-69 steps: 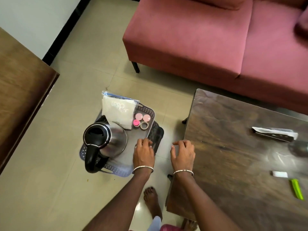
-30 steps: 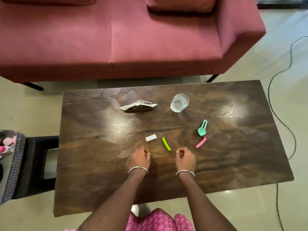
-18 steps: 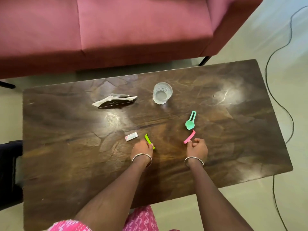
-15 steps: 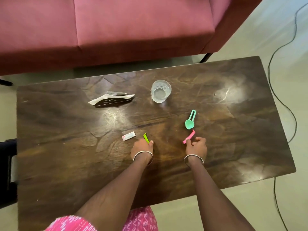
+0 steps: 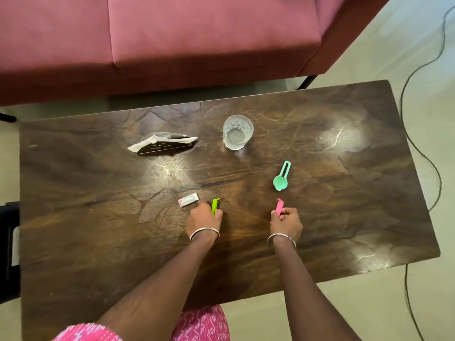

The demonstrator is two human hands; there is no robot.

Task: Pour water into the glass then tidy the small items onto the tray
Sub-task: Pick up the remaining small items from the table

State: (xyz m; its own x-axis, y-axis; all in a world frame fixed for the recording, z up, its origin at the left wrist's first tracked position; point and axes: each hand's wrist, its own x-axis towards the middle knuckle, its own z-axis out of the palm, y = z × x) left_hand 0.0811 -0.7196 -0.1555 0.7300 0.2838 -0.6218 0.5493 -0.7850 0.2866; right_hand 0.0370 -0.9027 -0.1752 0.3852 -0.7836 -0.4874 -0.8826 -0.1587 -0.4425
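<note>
From the head camera, looking down on the dark wooden surface (image 5: 98, 230), there is very little to read. The small white packet (image 5: 188, 199) has a pink mark on it, but its writing is too small to make out. The dark napkin holder (image 5: 162, 143) with white paper in it has cut-out shapes on its side, and these do not read as words. The left hand (image 5: 204, 219) is near the front middle of the surface. Its fingers (image 5: 218, 214) are curled round the lower end of a green clip (image 5: 215, 205), and the top of the clip sticks out past them, just beside the white packet. The right hand (image 5: 285, 221) is close by, apart from the left one. Its fingers (image 5: 286, 212) are curled too and pinch a pink clip (image 5: 279, 206), whose tip pokes up out of the hand. A teal scoop (image 5: 282, 178) lies flat on the surface just past the pink clip, touching neither hand. The glass (image 5: 237, 131) stands upright farther back, well apart from both hands. It is see-through, and I cannot tell how much water is in it. Behind the surface is a pink sofa (image 5: 197, 33), and a black cable (image 5: 418, 143) runs along the floor on the right.
</note>
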